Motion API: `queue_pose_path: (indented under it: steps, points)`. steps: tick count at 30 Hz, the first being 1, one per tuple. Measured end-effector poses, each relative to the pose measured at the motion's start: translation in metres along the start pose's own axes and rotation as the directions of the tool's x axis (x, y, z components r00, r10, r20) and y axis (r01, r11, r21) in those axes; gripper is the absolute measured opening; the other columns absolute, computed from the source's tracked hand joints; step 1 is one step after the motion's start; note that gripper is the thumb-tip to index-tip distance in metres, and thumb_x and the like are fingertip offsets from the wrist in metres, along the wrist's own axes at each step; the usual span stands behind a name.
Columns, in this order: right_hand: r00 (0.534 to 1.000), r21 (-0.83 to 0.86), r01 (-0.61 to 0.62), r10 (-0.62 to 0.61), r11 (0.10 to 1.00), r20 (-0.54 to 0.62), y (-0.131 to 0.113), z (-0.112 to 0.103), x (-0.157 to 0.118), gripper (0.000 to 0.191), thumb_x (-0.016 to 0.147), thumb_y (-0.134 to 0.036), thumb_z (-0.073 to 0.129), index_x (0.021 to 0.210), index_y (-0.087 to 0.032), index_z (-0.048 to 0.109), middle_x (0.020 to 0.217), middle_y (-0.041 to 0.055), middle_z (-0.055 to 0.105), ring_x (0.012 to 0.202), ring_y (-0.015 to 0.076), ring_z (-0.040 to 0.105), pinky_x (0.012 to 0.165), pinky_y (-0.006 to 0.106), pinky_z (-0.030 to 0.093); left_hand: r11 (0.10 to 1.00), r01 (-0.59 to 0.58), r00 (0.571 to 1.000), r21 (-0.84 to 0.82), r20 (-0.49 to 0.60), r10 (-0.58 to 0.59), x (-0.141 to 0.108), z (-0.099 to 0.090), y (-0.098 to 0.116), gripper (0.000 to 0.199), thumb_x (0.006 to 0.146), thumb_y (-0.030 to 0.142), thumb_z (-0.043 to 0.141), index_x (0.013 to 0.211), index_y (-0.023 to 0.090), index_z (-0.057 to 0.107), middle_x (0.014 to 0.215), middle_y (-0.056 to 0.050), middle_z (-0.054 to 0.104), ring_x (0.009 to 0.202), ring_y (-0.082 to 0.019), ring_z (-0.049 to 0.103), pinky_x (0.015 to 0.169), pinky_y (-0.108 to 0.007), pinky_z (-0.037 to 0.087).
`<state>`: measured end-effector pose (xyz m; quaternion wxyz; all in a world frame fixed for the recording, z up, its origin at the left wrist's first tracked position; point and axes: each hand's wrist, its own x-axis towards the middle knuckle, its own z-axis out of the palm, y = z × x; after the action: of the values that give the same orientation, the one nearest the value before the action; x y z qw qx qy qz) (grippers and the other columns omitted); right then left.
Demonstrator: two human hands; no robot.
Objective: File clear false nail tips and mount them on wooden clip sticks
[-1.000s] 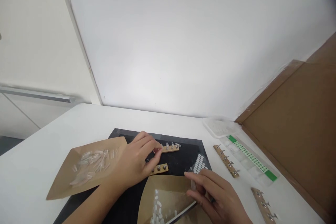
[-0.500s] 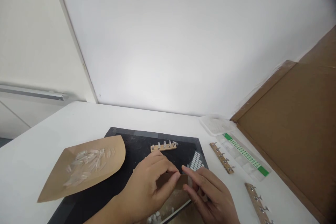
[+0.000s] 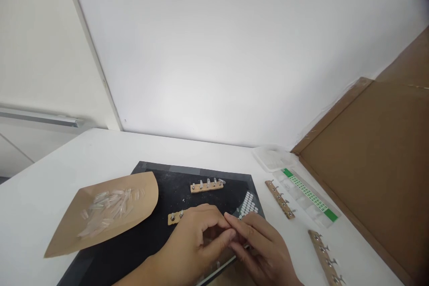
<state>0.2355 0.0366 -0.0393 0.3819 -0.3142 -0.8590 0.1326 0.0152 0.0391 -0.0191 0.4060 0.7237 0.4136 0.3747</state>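
Note:
My left hand (image 3: 197, 241) and my right hand (image 3: 259, 246) meet at the fingertips above the front of the black mat (image 3: 167, 183). Thumb and forefinger are pinched on each; whatever lies between them is too small to make out. Partly behind my left hand is a wooden strip (image 3: 172, 219) with metal pegs. Farther back, another wooden strip (image 3: 207, 187) carries upright clear nail tips, one lying tilted at its right end. Beside my right hand lies a clear sheet of white oval stickers (image 3: 248, 204). Below the hands, a clear-walled box (image 3: 219, 268) is mostly hidden.
A brown paper tray (image 3: 72, 219) at left holds many loose clear nail tips (image 3: 114, 205). To the right lie two more pegged strips (image 3: 279, 199) (image 3: 323, 254), a green-and-white labelled clear case (image 3: 310, 194) and a translucent lid (image 3: 271, 158). Cardboard (image 3: 368, 152) stands along the right edge.
My right hand has moved left and its fingertips now meet those of my left hand. More of the nearer pegged strip shows beside my left hand.

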Motion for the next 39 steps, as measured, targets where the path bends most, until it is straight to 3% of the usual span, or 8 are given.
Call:
queue_pose_path:
  steps: [4, 10, 21, 35, 39]
  points:
    - [1.0, -0.004, -0.029, 0.029, 1.0, 0.011, -0.001, -0.002, 0.002, 0.046, 0.106, -0.023, 0.065, 0.152, -0.025, 0.06, 0.093, 0.0049, 0.071, 0.077, 0.0183, 0.07, 0.068, 0.028, 0.062, 0.989, 0.088, 0.995, -0.122, 0.048, -0.082, 0.0, 0.001, 0.0, 0.017, 0.097, 0.028, 0.067, 0.085, 0.019, 0.075, 0.082, -0.001, 0.072, 0.073, -0.015, 0.062, 0.067, -0.025, 0.044]
    - [0.997, -0.007, -0.022, 0.022, 1.0, -0.073, -0.004, -0.006, 0.008, 0.036, 0.102, -0.029, 0.073, 0.137, -0.023, 0.069, 0.092, 0.0053, 0.07, 0.077, 0.0192, 0.069, 0.066, 0.028, 0.063, 0.953, 0.217, 0.976, -0.212, 0.083, -0.203, -0.001, 0.001, 0.001, 0.021, 0.095, 0.035, 0.068, 0.086, 0.017, 0.072, 0.078, 0.0, 0.066, 0.066, -0.013, 0.051, 0.059, -0.023, 0.039]
    - [0.993, 0.006, -0.011, 0.012, 1.0, -0.116, -0.004, -0.008, 0.008, 0.022, 0.099, -0.029, 0.077, 0.122, -0.025, 0.077, 0.084, 0.0025, 0.066, 0.068, 0.0169, 0.066, 0.059, 0.026, 0.059, 0.948, 0.2, 0.977, -0.247, 0.119, -0.175, -0.002, 0.0, 0.0, 0.024, 0.095, 0.039, 0.069, 0.084, 0.018, 0.067, 0.075, 0.001, 0.059, 0.064, -0.013, 0.046, 0.058, -0.023, 0.036]
    - [0.991, -0.016, -0.034, 0.032, 0.999, -0.127, -0.007, -0.012, 0.014, 0.016, 0.098, -0.037, 0.081, 0.104, -0.023, 0.078, 0.08, 0.0015, 0.064, 0.064, 0.0155, 0.065, 0.055, 0.025, 0.056, 0.958, 0.223, 0.974, -0.183, 0.083, -0.211, 0.0, 0.0, 0.001, 0.019, 0.093, 0.034, 0.071, 0.087, 0.019, 0.08, 0.08, -0.002, 0.067, 0.067, -0.013, 0.055, 0.06, -0.023, 0.041]
    - [0.992, -0.015, -0.04, 0.038, 0.999, -0.123, -0.006, -0.01, 0.012, 0.022, 0.097, -0.037, 0.082, 0.111, -0.023, 0.076, 0.083, 0.0025, 0.066, 0.066, 0.016, 0.066, 0.054, 0.024, 0.057, 0.964, 0.204, 0.978, -0.172, 0.086, -0.191, 0.0, 0.0, -0.001, 0.016, 0.093, 0.032, 0.072, 0.089, 0.02, 0.081, 0.082, -0.001, 0.068, 0.068, -0.013, 0.056, 0.06, -0.023, 0.041]
